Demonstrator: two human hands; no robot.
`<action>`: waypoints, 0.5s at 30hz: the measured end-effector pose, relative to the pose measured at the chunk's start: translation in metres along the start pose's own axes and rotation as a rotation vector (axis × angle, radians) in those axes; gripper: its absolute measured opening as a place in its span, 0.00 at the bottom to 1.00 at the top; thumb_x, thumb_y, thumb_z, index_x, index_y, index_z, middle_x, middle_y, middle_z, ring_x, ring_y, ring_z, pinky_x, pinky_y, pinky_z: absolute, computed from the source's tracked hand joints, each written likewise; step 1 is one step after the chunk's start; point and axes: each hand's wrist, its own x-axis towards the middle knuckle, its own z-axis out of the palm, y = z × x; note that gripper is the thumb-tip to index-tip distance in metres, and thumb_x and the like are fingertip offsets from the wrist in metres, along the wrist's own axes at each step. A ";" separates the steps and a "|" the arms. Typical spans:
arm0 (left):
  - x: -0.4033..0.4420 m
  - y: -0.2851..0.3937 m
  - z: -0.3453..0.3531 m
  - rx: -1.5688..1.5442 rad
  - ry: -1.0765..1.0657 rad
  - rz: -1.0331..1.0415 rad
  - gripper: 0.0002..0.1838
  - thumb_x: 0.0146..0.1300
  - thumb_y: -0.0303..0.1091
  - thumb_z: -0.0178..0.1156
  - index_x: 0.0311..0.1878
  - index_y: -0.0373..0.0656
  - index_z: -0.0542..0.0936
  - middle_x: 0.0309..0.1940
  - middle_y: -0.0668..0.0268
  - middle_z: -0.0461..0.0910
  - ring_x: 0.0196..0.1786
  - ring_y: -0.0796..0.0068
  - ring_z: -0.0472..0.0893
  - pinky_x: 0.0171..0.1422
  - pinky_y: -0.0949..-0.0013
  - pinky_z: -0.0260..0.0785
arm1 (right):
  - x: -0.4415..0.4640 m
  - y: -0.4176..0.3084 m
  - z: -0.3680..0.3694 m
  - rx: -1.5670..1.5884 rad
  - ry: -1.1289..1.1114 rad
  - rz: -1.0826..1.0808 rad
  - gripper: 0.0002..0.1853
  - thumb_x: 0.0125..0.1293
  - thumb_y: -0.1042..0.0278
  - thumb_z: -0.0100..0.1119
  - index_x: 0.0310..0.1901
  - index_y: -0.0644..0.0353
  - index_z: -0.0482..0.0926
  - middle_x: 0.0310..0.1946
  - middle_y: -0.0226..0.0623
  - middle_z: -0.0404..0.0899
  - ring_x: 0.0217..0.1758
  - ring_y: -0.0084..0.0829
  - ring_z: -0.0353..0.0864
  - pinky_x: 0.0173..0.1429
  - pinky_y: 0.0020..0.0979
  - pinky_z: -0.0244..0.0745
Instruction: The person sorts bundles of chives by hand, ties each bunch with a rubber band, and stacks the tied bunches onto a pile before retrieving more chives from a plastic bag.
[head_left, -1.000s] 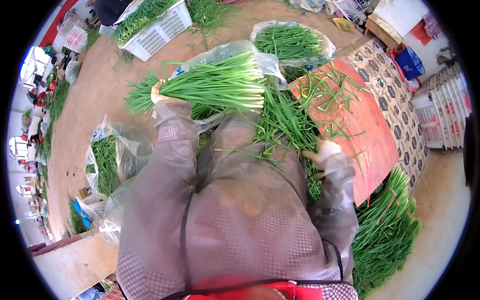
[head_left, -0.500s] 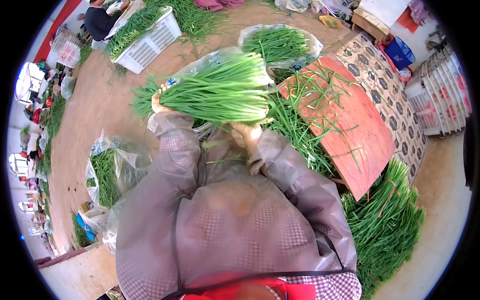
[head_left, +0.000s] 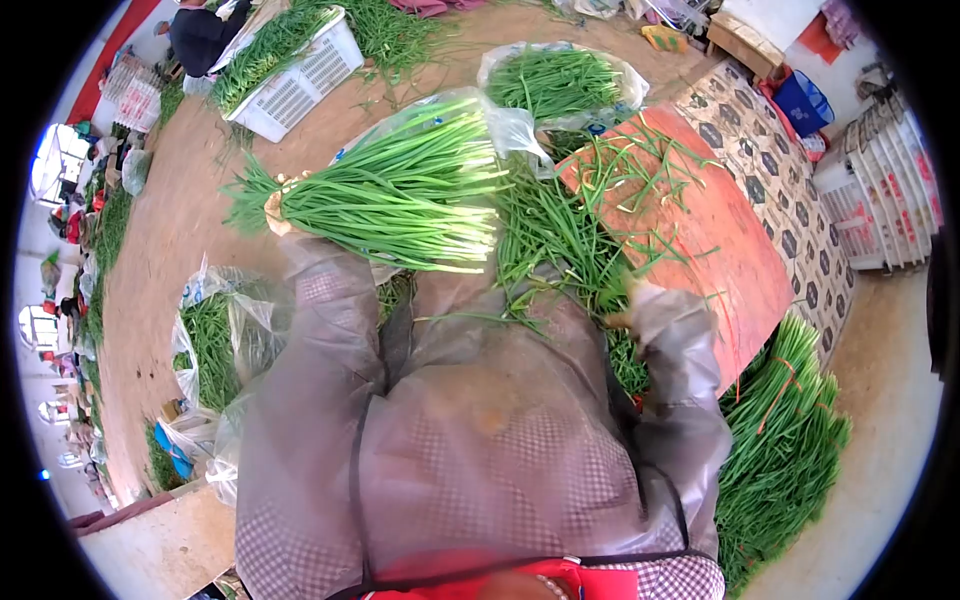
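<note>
My left hand (head_left: pixel 276 210) is closed around the leafy end of a big bunch of green chives (head_left: pixel 400 190). The pale stem ends of the bunch fan out to the right, over a clear plastic bag. My right hand (head_left: pixel 618 312) is at the lower left edge of a red board (head_left: pixel 700 250), beside a heap of loose chives (head_left: pixel 555 235). Motion smears its fingers, so I cannot see whether they hold anything.
Scattered chive leaves lie on the board. A tied chive bundle pile (head_left: pixel 780 460) stands at right. Bagged chives (head_left: pixel 555 85) sit ahead, more (head_left: pixel 210 340) at left. Beyond are a white crate (head_left: pixel 300 90), a person (head_left: pixel 200 40), a blue basket (head_left: pixel 800 105) and stacked crates (head_left: pixel 880 190).
My right hand has left the stem ends and moved right and down to the loose chives by the board. My left hand has shifted left with the bunch, whose stems have spread.
</note>
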 end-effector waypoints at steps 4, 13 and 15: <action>0.008 -0.032 0.002 0.027 -0.492 0.126 0.23 0.59 0.38 0.55 0.55 0.38 0.70 0.45 0.54 0.79 0.48 0.58 0.79 0.62 0.51 0.68 | 0.054 -0.043 0.030 0.759 0.203 -0.410 0.51 0.58 0.52 0.68 0.74 0.59 0.47 0.68 0.52 0.62 0.48 0.33 0.80 0.52 0.31 0.75; -0.008 -0.020 0.034 -0.074 -0.395 -0.241 0.19 0.61 0.40 0.54 0.51 0.39 0.70 0.34 0.64 0.73 0.43 0.68 0.73 0.59 0.56 0.67 | 0.085 -0.111 0.040 1.489 0.229 -0.454 0.10 0.66 0.66 0.58 0.41 0.63 0.83 0.23 0.27 0.77 0.24 0.17 0.68 0.29 0.21 0.62; 0.003 -0.018 0.017 -0.157 -0.394 -0.272 0.18 0.61 0.39 0.54 0.51 0.39 0.71 0.34 0.66 0.74 0.44 0.69 0.73 0.58 0.57 0.67 | 0.068 -0.093 0.028 1.423 0.196 -0.382 0.10 0.68 0.66 0.55 0.38 0.61 0.84 0.18 0.22 0.70 0.19 0.15 0.62 0.25 0.20 0.56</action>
